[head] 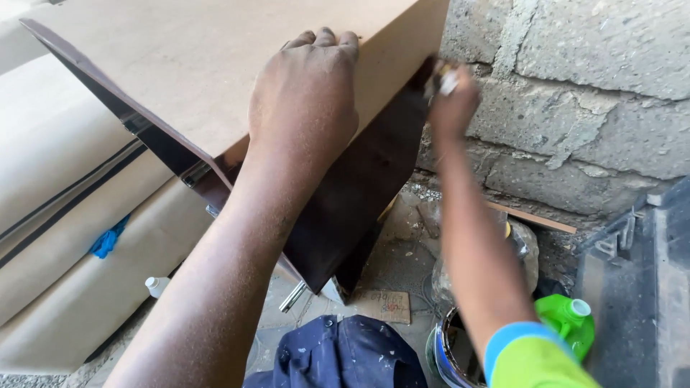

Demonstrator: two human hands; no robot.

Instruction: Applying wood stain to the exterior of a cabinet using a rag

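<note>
My left hand (305, 93) rests on top of a brown board (180, 65), fingers curled over its far edge. The board tops a dark glossy panel (352, 194) that stands on the floor. My right hand (451, 100) is raised at the panel's right edge beside the block wall and grips a small pale object (447, 80), blurred; I cannot tell what it is. My right sleeve is green with a blue cuff.
A rough grey block wall (575, 93) stands at the right. On the floor lie a paint tin (449, 352), a green bottle (571, 323), a clear plastic bottle (521, 244), a dark blue cloth (338, 356) and a small white bottle (157, 286). Brown boards (65, 215) with a blue rag (108, 238) lean at the left.
</note>
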